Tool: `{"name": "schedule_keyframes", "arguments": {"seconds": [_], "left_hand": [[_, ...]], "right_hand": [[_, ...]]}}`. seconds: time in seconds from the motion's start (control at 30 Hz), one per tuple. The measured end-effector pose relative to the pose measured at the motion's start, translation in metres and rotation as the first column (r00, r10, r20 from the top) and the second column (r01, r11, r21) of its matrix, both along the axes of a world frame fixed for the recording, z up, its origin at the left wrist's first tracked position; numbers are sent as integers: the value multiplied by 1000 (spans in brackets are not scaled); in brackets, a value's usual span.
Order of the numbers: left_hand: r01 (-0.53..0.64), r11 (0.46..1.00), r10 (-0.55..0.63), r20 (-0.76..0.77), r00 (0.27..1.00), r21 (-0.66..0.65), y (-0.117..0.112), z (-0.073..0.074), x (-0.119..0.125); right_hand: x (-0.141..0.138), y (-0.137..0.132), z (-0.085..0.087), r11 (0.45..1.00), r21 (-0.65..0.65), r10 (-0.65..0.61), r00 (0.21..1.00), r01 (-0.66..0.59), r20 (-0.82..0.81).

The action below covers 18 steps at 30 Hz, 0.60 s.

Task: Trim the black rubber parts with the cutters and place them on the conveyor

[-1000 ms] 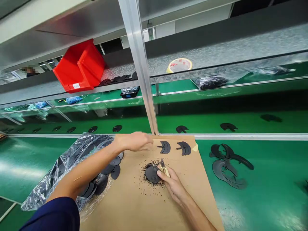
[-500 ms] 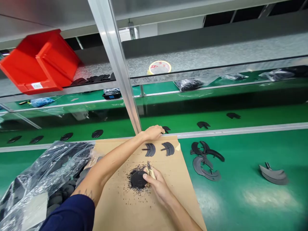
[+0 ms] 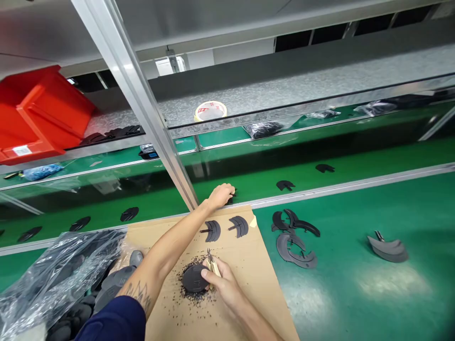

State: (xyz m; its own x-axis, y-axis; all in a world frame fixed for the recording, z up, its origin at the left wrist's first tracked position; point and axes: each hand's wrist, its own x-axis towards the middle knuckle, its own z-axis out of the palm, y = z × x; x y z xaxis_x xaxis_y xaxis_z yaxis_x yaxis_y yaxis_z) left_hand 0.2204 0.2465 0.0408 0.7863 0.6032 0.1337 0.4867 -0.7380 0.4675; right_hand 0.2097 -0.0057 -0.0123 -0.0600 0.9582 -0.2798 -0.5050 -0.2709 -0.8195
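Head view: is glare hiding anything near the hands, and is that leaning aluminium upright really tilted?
Head view: pale glare sits on the green work surface, right of the brown card sheet, not on the left hand or right hand and its cutters; the aluminium upright leans, probably through wide-lens distortion, though this view cannot prove it.

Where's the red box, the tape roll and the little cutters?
Red plastic bin [image 3: 46, 113]: head view, on its front wall.
Tape roll [image 3: 210, 111]: head view, on its white middle.
Yellow-handled cutters [image 3: 214, 266]: head view, on the handles.
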Motion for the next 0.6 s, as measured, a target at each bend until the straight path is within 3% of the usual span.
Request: {"name": "schedule_keyframes", "arguments": {"seconds": [0.2, 0.27, 0.3, 0.37, 0.4, 0.47, 0.53, 0.6], "left_hand": [[14, 988, 39, 338, 940, -151, -43, 25, -66], [51, 940, 121, 471, 874, -337, -69, 25, -97], [100, 876, 198, 542, 816, -471, -83, 22, -112], [235, 668, 404, 609, 683, -707, -110, 15, -142], [291, 554, 505, 592, 627, -780, -122, 11, -155], [338, 376, 661, 505, 555, -863, -141, 3, -178], [365, 251, 782, 410, 469, -896, -155, -3, -197], [374, 221, 859, 361, 363, -901, -165, -7, -210]], "right_hand": [[3, 0, 9, 1000, 15, 19, 1000, -19, 22], [4, -1, 15, 997, 42, 55, 998, -57, 42], [5, -1, 19, 995, 59, 80, 995, -83, 61], [5, 0, 24, 984, 94, 140, 984, -150, 109], [5, 1, 26, 976, 105, 177, 975, -192, 134], [5, 3, 28, 958, 128, 233, 955, -258, 181], [4, 6, 28, 942, 147, 263, 936, -302, 236], [3, 7, 28, 933, 166, 257, 914, -319, 315]]}}
